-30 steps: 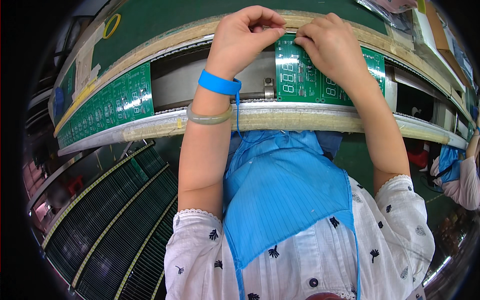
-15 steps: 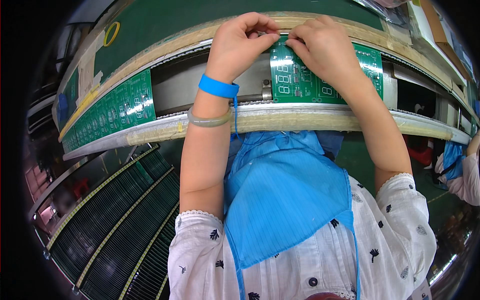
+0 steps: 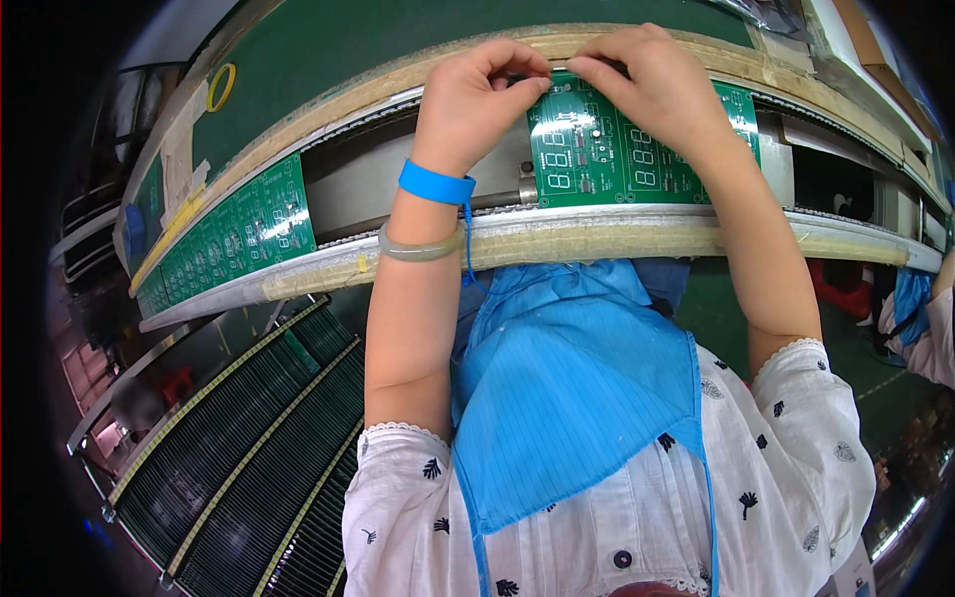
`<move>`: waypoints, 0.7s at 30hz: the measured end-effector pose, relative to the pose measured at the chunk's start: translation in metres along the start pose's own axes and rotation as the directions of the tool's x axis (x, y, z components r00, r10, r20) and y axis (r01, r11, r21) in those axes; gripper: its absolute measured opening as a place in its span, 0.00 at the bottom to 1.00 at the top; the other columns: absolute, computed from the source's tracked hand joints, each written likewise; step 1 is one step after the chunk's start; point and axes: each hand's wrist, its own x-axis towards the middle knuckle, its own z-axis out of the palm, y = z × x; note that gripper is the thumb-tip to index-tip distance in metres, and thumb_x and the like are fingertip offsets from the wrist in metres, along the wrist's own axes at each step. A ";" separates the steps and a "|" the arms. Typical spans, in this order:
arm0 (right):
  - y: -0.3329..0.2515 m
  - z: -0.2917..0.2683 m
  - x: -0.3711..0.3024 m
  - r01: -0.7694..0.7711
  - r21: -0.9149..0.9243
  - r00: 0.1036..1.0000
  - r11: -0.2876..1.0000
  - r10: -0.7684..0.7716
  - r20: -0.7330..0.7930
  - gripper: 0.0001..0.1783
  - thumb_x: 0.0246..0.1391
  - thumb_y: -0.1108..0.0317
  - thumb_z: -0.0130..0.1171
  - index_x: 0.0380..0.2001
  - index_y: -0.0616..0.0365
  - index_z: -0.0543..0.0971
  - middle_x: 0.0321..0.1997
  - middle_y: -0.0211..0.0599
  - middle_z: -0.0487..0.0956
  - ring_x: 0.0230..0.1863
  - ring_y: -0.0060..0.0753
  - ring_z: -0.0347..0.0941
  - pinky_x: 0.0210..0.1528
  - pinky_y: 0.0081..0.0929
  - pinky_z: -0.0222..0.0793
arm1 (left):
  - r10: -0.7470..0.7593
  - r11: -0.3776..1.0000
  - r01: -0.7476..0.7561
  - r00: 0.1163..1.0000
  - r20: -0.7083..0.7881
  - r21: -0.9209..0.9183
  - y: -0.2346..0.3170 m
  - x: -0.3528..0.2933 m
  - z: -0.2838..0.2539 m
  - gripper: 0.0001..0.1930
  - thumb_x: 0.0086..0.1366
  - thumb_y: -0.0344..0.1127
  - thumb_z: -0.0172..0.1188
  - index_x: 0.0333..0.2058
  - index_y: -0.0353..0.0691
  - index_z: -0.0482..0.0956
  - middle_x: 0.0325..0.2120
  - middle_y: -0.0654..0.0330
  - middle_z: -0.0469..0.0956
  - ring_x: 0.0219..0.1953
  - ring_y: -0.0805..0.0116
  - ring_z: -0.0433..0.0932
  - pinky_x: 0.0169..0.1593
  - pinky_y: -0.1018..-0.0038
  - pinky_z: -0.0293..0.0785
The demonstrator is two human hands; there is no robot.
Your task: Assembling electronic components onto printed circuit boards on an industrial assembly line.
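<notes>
The left hand has its thumb and forefinger in a narrow pinch at the far left corner of a green circuit board; whether something small sits between the tips cannot be told. The board lies between the far rail and the near rail. The right hand arches over its far edge, fingers narrow and just beside the left tips; what they grip, if anything, is hidden.

To do this fine fingertip work well, the left pinch should be light and steady, and the cord from the blue wristband should hang clear of the board. The right hand is best held high, with the palm off the mounted parts and any pressure gentle, so the board lies flat.

Counted from left to right: one slotted rack with three yellow strips visible, its slots too fine to count; at least one left-hand board, possibly two end to end; one yellow ring; one wristband and one bangle; two hands; two rails; one board visible beneath the hands, though the right forearm hides any seam; one other person, partly in view.
</notes>
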 end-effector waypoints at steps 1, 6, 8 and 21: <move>0.002 0.000 -0.001 -0.002 0.000 1.000 1.000 0.002 -0.002 0.14 0.57 0.59 0.61 0.36 0.58 0.84 0.35 0.42 0.82 0.41 0.47 0.75 0.45 0.38 0.70 | 0.001 1.000 -0.001 1.000 0.007 0.013 0.000 0.000 0.002 0.08 0.59 0.26 0.67 0.38 0.37 0.84 0.31 0.68 0.81 0.31 0.84 0.73 0.36 0.86 0.70; 0.007 0.000 -0.002 -0.093 0.068 0.996 0.993 0.093 -0.008 0.16 0.59 0.58 0.59 0.37 0.60 0.84 0.35 0.44 0.82 0.41 0.47 0.76 0.46 0.37 0.70 | 0.056 0.996 -0.053 0.998 -0.039 0.070 0.000 0.001 0.009 0.08 0.55 0.27 0.66 0.35 0.39 0.85 0.27 0.64 0.84 0.24 0.80 0.71 0.31 0.80 0.70; 0.007 0.000 -0.003 -0.085 0.073 0.996 0.994 0.086 -0.012 0.16 0.59 0.58 0.58 0.37 0.60 0.84 0.35 0.44 0.82 0.41 0.47 0.76 0.46 0.37 0.70 | 0.056 0.992 -0.051 0.998 -0.037 0.119 0.003 0.000 0.009 0.08 0.54 0.28 0.66 0.35 0.39 0.85 0.27 0.63 0.84 0.24 0.79 0.73 0.31 0.80 0.72; 0.007 -0.002 -0.003 -0.043 0.094 0.999 0.995 0.045 -0.018 0.15 0.59 0.59 0.58 0.36 0.61 0.83 0.35 0.43 0.82 0.40 0.47 0.75 0.46 0.38 0.69 | 0.083 0.978 -0.071 0.995 -0.049 0.198 0.006 -0.001 0.011 0.08 0.56 0.27 0.67 0.37 0.37 0.84 0.27 0.68 0.82 0.26 0.83 0.69 0.30 0.83 0.67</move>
